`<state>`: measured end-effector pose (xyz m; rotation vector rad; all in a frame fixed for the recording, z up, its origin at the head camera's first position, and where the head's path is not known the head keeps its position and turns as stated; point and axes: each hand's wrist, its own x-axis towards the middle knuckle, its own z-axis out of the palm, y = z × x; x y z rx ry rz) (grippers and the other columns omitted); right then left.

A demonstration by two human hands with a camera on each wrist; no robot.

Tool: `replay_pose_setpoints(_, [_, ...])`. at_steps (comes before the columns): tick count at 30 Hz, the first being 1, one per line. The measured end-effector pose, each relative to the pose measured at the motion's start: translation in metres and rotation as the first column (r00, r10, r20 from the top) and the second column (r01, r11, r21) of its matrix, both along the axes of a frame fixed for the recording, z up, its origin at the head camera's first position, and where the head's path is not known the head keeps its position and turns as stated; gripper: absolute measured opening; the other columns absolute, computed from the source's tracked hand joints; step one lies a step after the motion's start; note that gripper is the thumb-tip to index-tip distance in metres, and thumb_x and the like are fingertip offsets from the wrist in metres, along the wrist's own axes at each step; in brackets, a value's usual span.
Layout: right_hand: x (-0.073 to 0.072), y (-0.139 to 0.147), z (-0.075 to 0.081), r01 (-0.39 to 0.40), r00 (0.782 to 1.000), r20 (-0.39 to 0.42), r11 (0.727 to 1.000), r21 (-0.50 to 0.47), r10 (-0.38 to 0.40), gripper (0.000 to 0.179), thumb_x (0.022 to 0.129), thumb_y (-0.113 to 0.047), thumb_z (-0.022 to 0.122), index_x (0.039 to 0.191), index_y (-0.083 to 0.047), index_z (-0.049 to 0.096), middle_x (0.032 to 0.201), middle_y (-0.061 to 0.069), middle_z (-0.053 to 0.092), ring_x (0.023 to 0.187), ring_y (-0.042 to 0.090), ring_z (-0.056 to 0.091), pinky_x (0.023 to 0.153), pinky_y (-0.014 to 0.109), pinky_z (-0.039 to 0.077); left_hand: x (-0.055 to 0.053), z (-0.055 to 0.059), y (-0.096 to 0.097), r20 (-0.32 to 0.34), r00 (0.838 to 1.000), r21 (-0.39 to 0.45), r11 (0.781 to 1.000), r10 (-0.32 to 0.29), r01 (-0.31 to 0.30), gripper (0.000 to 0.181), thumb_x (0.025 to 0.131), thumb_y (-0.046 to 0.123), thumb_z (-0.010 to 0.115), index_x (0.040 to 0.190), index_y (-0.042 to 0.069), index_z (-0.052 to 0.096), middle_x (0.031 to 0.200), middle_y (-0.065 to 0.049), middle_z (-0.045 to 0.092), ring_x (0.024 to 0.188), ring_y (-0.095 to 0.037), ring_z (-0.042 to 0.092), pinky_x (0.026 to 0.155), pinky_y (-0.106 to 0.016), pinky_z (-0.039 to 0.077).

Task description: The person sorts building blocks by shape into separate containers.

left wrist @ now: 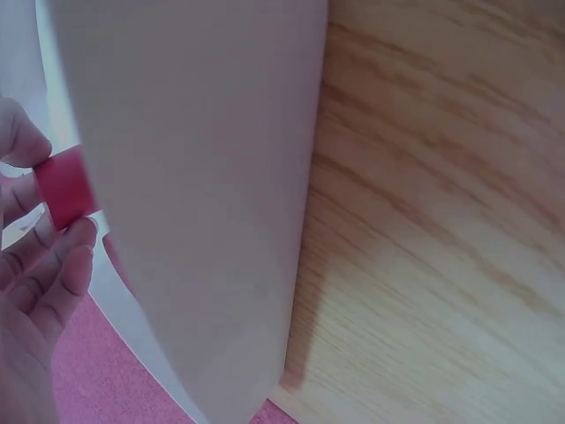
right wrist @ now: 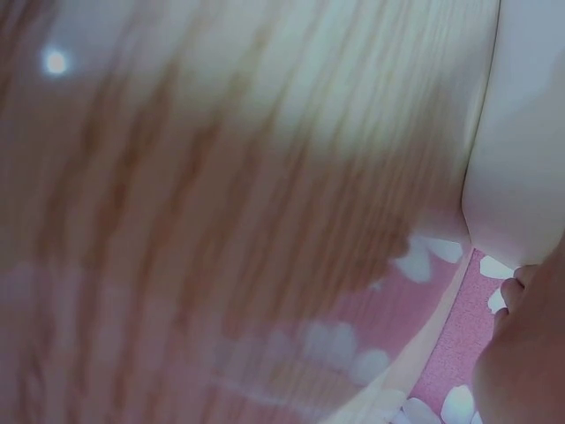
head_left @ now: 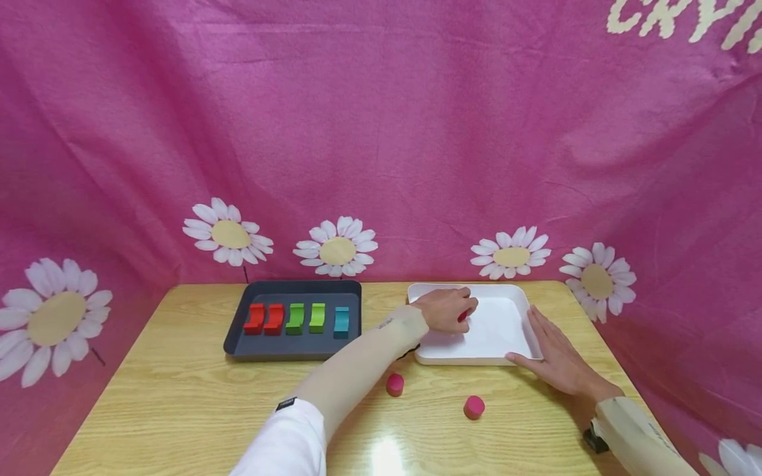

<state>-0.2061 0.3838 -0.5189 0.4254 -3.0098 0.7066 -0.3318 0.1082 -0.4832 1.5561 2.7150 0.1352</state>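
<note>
My left hand [head_left: 443, 309] reaches over the white tray [head_left: 494, 357]. Its thumb and fingertips pinch a small pink-red cylinder [left wrist: 65, 189], seen past the tray's side in the left wrist view. Part of another red piece [left wrist: 116, 261] shows low behind that wall. My right hand [head_left: 556, 354] rests against the tray's right side with its fingers straight, the thumb touching the near right corner. In front of the tray, two pink cylinders [head_left: 395, 385] stand on the wooden table, the second cylinder [head_left: 474, 407] nearer the right arm.
To the left stands a dark grey tray [head_left: 292, 354]. In it, two red curved blocks [head_left: 274, 320], two green ones [head_left: 296, 319] and a blue one [head_left: 341, 322] form a row. A pink curtain with white daisies [head_left: 337, 251] hangs behind and beside the table [head_left: 178, 396].
</note>
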Motion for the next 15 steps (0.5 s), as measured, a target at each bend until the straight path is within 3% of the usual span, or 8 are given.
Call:
replay_pose_setpoints(9, [-0.0009, 0.0009, -0.0010, 0.002, 1.000, -0.001, 1.000, 0.008, -0.002, 0.113, 0.098, -0.054, 0.072, 0.170, 0.004, 0.006, 0.178, 0.026, 0.006, 0.159, 0.054, 0.015, 0.125, 0.073, 0.015, 0.0049, 0.0053, 0.0020, 0.001, 1.000, -0.042, 0.999, 0.021, -0.021, 0.009, 0.099, 0.025, 0.069, 0.101, 0.019, 0.062, 0.095, 0.004, 0.053, 0.079, -0.007, 0.050, 0.064, -0.018, 0.039])
replay_pose_setpoints(15, [0.0002, 0.0004, -0.0012, 0.003, 1.000, 0.006, 1.000, 0.006, -0.003, 0.114, 0.098, -0.055, 0.072, 0.170, 0.003, 0.005, 0.178, 0.025, 0.005, 0.159, 0.054, 0.015, 0.125, 0.073, 0.016, 0.0073, 0.0063, 0.0010, -0.038, 0.999, -0.066, 0.998, 0.020, -0.022, 0.010, 0.100, 0.027, 0.068, 0.105, 0.019, 0.065, 0.097, 0.005, 0.054, 0.080, -0.007, 0.051, 0.063, -0.020, 0.040])
